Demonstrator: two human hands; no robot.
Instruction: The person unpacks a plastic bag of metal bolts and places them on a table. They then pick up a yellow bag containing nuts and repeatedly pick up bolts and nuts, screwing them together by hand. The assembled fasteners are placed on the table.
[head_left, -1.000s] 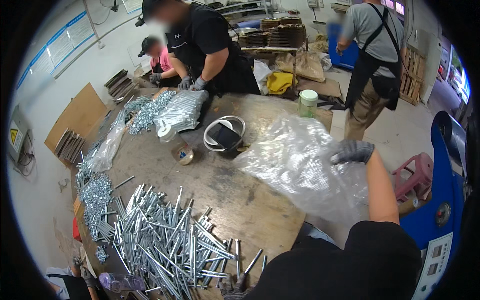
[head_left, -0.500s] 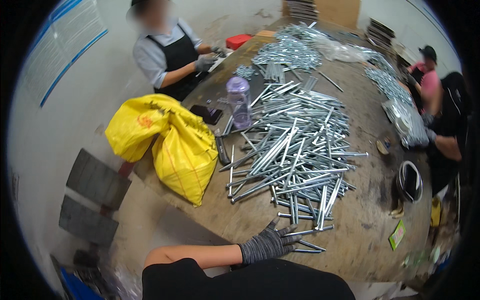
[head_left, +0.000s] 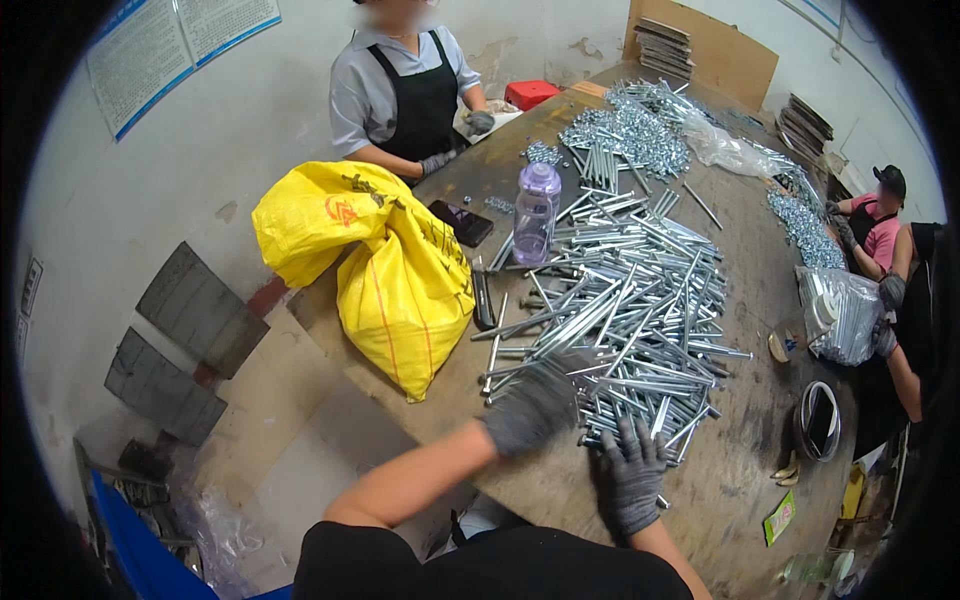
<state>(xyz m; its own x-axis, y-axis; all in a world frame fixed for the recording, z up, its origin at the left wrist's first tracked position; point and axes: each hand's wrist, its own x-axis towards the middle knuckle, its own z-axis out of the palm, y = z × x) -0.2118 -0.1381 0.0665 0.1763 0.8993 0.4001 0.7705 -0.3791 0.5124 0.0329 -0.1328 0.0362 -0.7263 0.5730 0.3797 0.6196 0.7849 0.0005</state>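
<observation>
A large heap of long silvery bolts (head_left: 640, 300) lies spread on the worn wooden table. At the near left edge of the heap is my left hand (head_left: 535, 405), in a grey knit glove. Motion smears its fingers, so I cannot see whether they grip any bolt. My right hand (head_left: 632, 478), gloved alike, lies at the near end of the heap. Its fingers are spread and stretched forward against the bolt ends, palm down. One bolt tip (head_left: 662, 502) shows beside its wrist.
Left of the heap are a yellow woven sack (head_left: 405, 310), a purple bottle (head_left: 537, 215) and a phone (head_left: 460, 223). A white-rimmed container (head_left: 820, 420) and green packet (head_left: 779, 518) lie right. Beyond are small hardware piles (head_left: 625, 135); co-workers (head_left: 400, 95) stand at both sides.
My left hand has moved forward from the near bolts to the heap's left edge. My right hand has come into view on the heap's near end. The view has shifted.
</observation>
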